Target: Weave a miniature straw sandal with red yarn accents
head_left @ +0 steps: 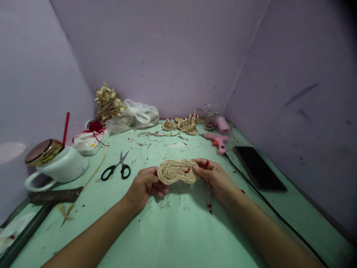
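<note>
A small sole-shaped piece of coiled straw cord (174, 172) is held up above the green table, its flat face turned toward me. My left hand (146, 186) pinches its left end. On the right end, my right hand (212, 175) grips with thumb and fingers. A red bit of yarn (187, 171) shows on the piece near my right thumb. More red yarn (207, 163) loops at a finger of my right hand. Below that hand hangs a strand of cord (209, 195) with red bits at its lower end.
Black-handled scissors (121, 166) lie open at left, near a white mug (63, 165) and a hammer (57, 195). At right are a pink glue gun (219, 142), its black cable (262, 199) and a phone (259, 167). Straw pieces with beads (187, 124) and a plastic bag (136, 115) stand behind.
</note>
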{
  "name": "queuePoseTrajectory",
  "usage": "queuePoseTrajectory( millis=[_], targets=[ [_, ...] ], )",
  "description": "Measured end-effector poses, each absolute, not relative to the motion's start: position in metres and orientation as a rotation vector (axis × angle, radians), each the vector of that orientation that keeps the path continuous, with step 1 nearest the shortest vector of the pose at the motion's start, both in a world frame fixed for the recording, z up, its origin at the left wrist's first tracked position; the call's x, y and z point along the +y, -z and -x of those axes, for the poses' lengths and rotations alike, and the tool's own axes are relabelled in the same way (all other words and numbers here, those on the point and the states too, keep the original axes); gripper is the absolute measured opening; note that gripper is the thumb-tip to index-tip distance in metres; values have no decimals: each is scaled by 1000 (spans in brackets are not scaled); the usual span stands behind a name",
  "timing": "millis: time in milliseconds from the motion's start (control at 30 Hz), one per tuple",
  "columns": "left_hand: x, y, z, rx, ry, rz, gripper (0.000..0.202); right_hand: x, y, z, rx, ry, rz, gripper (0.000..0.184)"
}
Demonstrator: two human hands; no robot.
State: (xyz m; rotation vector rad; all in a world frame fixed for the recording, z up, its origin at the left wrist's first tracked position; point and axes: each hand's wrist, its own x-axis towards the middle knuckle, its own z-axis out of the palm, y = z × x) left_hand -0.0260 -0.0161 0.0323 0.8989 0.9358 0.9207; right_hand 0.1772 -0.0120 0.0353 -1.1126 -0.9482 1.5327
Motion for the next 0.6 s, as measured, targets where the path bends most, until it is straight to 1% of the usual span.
queuePoseTrajectory(
  millis=[33,133,300,533,600],
  targets=[
    [-16,-33,27,939,-884,-915,18,-11,-35,-179,-947,-1565,1077,33],
    [-18,-34,26,967,-768,-1011,26,-10,-36,-180,-970,-1595,1058,35],
    [-27,-32,15,1013,-519,-1143,24,-8,-35,-178,-978,-1471,1189,31],
    [-30,-30,9,1094,-469,-1161,23,-5,-33,-183,-952,-1449,1254,22],
    [-29,-30,10,1092,-459,-1169,23,-5,-32,-183,-935,-1471,1245,22]
  ],
)
